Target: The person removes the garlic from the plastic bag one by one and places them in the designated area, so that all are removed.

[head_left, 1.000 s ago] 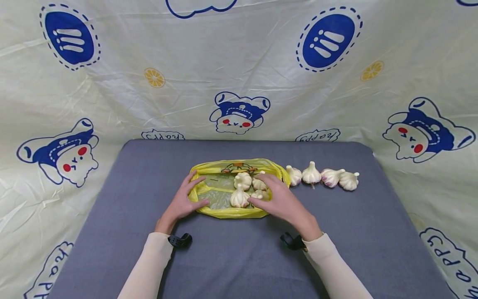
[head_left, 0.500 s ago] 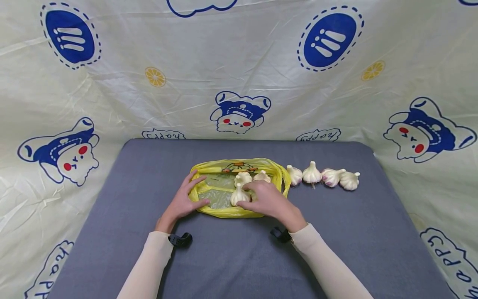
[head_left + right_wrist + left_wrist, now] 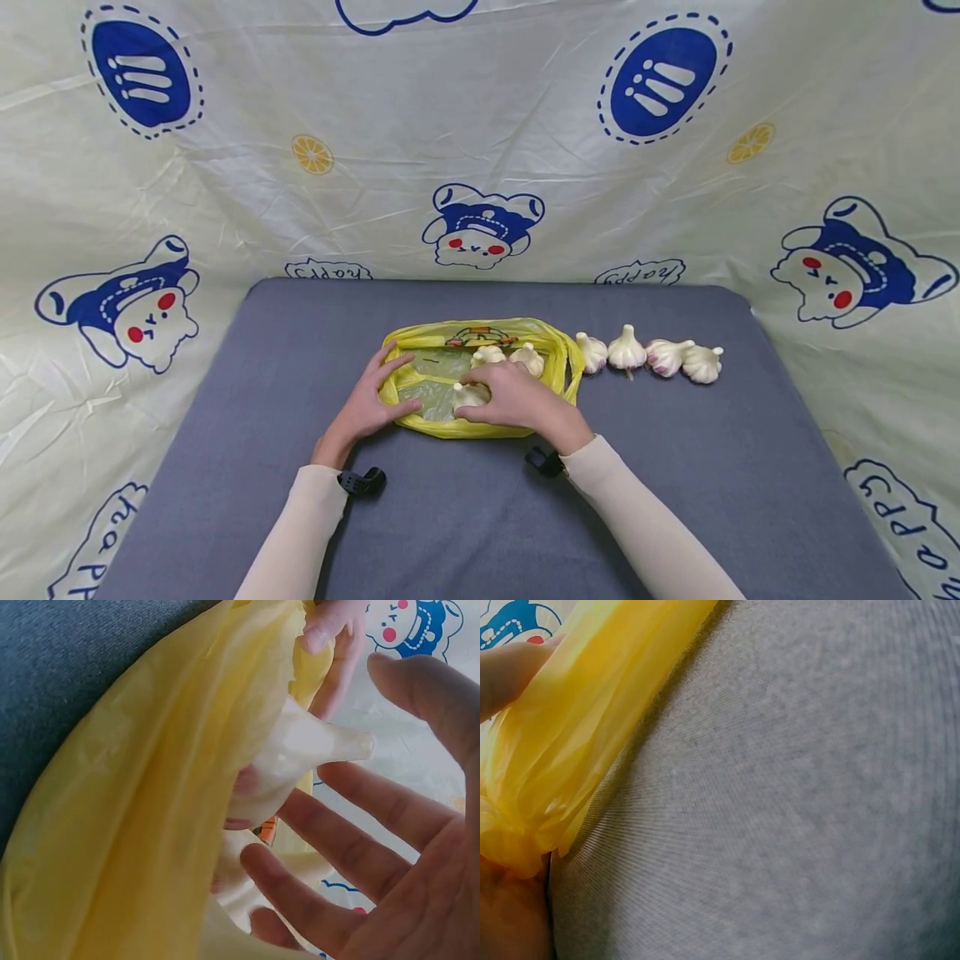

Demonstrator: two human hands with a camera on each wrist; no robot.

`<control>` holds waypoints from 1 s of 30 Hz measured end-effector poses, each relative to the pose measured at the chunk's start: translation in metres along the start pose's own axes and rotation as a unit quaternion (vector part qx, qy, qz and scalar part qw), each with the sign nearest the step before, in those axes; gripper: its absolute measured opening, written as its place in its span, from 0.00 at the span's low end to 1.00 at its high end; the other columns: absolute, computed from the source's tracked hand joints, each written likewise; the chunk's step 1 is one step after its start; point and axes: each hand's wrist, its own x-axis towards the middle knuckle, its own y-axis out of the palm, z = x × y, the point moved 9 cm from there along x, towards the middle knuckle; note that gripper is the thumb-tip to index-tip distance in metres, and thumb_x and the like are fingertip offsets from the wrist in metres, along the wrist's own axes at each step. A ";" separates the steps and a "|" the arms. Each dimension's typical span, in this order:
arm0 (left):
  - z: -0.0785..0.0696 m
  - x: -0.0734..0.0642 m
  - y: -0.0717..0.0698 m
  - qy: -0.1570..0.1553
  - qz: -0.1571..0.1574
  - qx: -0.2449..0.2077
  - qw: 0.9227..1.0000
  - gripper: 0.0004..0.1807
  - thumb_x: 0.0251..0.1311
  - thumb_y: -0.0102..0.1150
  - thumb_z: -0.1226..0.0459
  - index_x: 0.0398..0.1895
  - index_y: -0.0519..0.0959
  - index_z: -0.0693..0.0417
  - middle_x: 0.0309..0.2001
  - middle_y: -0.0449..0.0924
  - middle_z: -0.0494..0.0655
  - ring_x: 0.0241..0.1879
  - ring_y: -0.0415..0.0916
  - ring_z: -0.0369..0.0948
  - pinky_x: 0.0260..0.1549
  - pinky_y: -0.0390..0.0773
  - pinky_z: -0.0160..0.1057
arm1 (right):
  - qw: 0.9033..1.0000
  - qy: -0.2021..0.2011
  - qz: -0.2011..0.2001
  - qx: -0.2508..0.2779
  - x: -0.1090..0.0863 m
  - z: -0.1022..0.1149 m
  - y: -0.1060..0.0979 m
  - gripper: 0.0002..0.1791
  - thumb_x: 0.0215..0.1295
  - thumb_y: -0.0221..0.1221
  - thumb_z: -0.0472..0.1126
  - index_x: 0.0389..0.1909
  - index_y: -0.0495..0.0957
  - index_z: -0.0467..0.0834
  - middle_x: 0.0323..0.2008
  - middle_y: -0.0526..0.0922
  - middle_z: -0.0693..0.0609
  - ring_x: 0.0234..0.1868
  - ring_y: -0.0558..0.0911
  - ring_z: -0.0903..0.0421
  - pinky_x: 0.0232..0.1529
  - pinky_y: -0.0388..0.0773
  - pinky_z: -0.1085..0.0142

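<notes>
A yellow plastic bag (image 3: 468, 429) lies with its mouth spread wide at the table's middle. My left hand (image 3: 371, 396) holds its left rim, the thumb (image 3: 510, 675) hooked over the edge in the left wrist view. Over the right half of the bag is my right hand (image 3: 517, 396), fingers spread and fairly straight, the fingertips right at the garlic. At its thumb sits a garlic bulb (image 3: 468, 398), whose stem (image 3: 349, 746) points out of the bag in the right wrist view. Behind it are two more bulbs (image 3: 528, 358) inside; the hand hides anything beneath.
Several garlic bulbs (image 3: 626, 350) stand in a row on the grey tablecloth (image 3: 450, 517), right of the bag. Bag handles (image 3: 576, 367) loop loosely at its right end. A printed white curtain (image 3: 480, 142) surrounds the table.
My right hand has moved left across the bag, and the front garlic bulb has shifted slightly left with it. The left hand stays at the bag's left rim.
</notes>
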 end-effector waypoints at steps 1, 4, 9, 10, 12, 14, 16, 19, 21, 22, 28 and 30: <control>0.000 0.000 0.000 0.000 0.000 0.000 1.000 0.43 0.55 0.75 0.55 0.75 0.70 0.49 0.84 0.43 0.49 0.82 0.40 0.57 0.75 0.48 0.70 | 1.000 0.000 0.006 0.014 0.001 0.000 0.001 0.28 0.64 0.67 0.59 0.58 0.84 0.45 0.53 0.88 0.51 0.53 0.86 0.52 0.57 0.80 0.51; 0.000 0.000 0.000 0.000 0.002 0.002 1.000 0.43 0.55 0.75 0.55 0.75 0.69 0.49 0.84 0.43 0.49 0.82 0.40 0.58 0.74 0.48 0.70 | 0.999 0.001 0.023 0.047 0.003 -0.002 0.005 0.29 0.65 0.67 0.58 0.60 0.83 0.44 0.56 0.87 0.49 0.56 0.85 0.52 0.58 0.81 0.54; -0.001 -0.001 0.000 0.004 0.003 0.003 1.000 0.43 0.55 0.75 0.54 0.75 0.69 0.49 0.84 0.43 0.50 0.82 0.40 0.58 0.74 0.49 0.70 | 0.997 -0.003 0.032 0.063 0.005 -0.004 0.008 0.30 0.65 0.68 0.58 0.61 0.82 0.43 0.57 0.86 0.49 0.58 0.84 0.52 0.60 0.80 0.55; -0.001 -0.001 0.000 0.004 0.002 0.003 1.000 0.43 0.55 0.75 0.54 0.76 0.69 0.49 0.84 0.43 0.49 0.82 0.40 0.58 0.74 0.49 0.70 | 0.997 -0.004 0.034 0.064 0.005 -0.005 0.008 0.30 0.65 0.68 0.57 0.61 0.82 0.43 0.57 0.86 0.49 0.58 0.84 0.51 0.60 0.80 0.55; -0.002 -0.001 0.000 0.004 0.001 0.004 1.000 0.43 0.55 0.75 0.54 0.75 0.69 0.48 0.84 0.43 0.49 0.82 0.40 0.57 0.75 0.48 0.69 | 0.997 -0.007 0.040 0.065 0.006 -0.007 0.009 0.29 0.65 0.68 0.56 0.61 0.82 0.44 0.58 0.86 0.49 0.59 0.84 0.51 0.61 0.80 0.55; -0.002 -0.001 0.000 0.008 -0.002 0.002 1.000 0.43 0.54 0.75 0.54 0.75 0.70 0.49 0.84 0.44 0.50 0.82 0.41 0.58 0.75 0.49 0.69 | 0.997 -0.008 0.044 0.067 0.007 -0.009 0.010 0.28 0.65 0.68 0.54 0.62 0.82 0.43 0.58 0.85 0.48 0.59 0.83 0.51 0.61 0.80 0.55; -0.003 -0.001 -0.001 0.015 -0.006 0.001 1.000 0.43 0.54 0.75 0.55 0.75 0.70 0.50 0.84 0.45 0.52 0.82 0.42 0.59 0.75 0.49 0.69 | 0.997 -0.008 0.048 0.066 0.008 -0.011 0.011 0.27 0.65 0.69 0.52 0.62 0.81 0.43 0.59 0.85 0.47 0.58 0.83 0.52 0.60 0.80 0.55; -0.005 -0.001 -0.001 0.027 -0.013 0.001 1.000 0.43 0.53 0.76 0.56 0.74 0.71 0.52 0.83 0.46 0.54 0.81 0.43 0.60 0.74 0.50 0.69 | 0.997 -0.012 0.050 0.062 0.010 -0.012 0.013 0.26 0.64 0.68 0.48 0.61 0.81 0.42 0.56 0.86 0.47 0.51 0.83 0.53 0.54 0.80 0.58; -0.005 -0.001 -0.002 0.030 -0.016 0.001 0.999 0.43 0.53 0.76 0.56 0.74 0.71 0.53 0.83 0.47 0.54 0.81 0.44 0.61 0.74 0.51 0.69 | 0.997 -0.014 0.053 0.059 0.011 -0.012 0.013 0.25 0.64 0.68 0.46 0.61 0.82 0.42 0.55 0.86 0.48 0.45 0.81 0.55 0.49 0.79 0.61; -0.005 -0.001 -0.002 0.030 -0.016 0.001 0.999 0.43 0.54 0.76 0.56 0.74 0.71 0.53 0.83 0.47 0.54 0.81 0.44 0.61 0.74 0.51 0.69 | 0.997 -0.015 0.056 0.060 0.012 -0.012 0.014 0.25 0.64 0.68 0.45 0.61 0.82 0.42 0.53 0.86 0.49 0.42 0.79 0.55 0.46 0.78 0.62; -0.005 -0.002 -0.001 0.022 -0.012 0.002 1.000 0.42 0.55 0.76 0.55 0.74 0.71 0.52 0.83 0.46 0.54 0.81 0.43 0.61 0.74 0.50 0.70 | 0.993 -0.014 0.062 0.095 0.014 -0.012 0.015 0.21 0.65 0.67 0.42 0.58 0.83 0.43 0.43 0.84 0.52 0.32 0.73 0.60 0.35 0.72 0.67; -0.005 -0.002 -0.001 0.019 -0.012 0.001 1.000 0.42 0.55 0.76 0.55 0.74 0.71 0.51 0.83 0.46 0.54 0.81 0.43 0.61 0.74 0.49 0.70 | 0.992 -0.011 0.062 0.108 0.014 -0.013 0.015 0.21 0.65 0.67 0.42 0.58 0.83 0.42 0.38 0.83 0.53 0.30 0.73 0.61 0.34 0.72 0.68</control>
